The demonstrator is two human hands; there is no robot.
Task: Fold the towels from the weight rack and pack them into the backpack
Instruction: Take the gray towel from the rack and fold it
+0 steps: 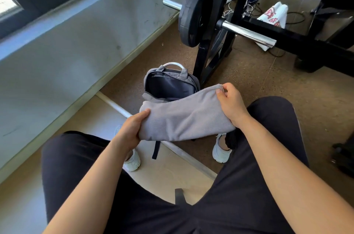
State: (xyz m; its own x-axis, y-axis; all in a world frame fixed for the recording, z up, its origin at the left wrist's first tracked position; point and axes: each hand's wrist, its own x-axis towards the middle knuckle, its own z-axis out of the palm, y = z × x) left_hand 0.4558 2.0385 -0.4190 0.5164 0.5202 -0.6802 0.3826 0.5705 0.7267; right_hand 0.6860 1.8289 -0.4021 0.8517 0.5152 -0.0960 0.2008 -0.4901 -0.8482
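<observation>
Both hands are gripping the folded towel (183, 116) by its ends: left hand (132, 128), right hand (232, 103); its long axis is spanning the open backpack (168, 86) just beyond.

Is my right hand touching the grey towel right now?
Touching. The head view shows the right hand pinching the upper corner of the grey towel between thumb and fingers, with no gap.

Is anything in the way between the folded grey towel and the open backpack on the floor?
Nothing visible. The grey towel, held by the left hand and right hand, hangs over the near edge of the backpack, whose compartment gapes open with only dark lining showing. The rack upright stands beside it, clear of the opening.
</observation>
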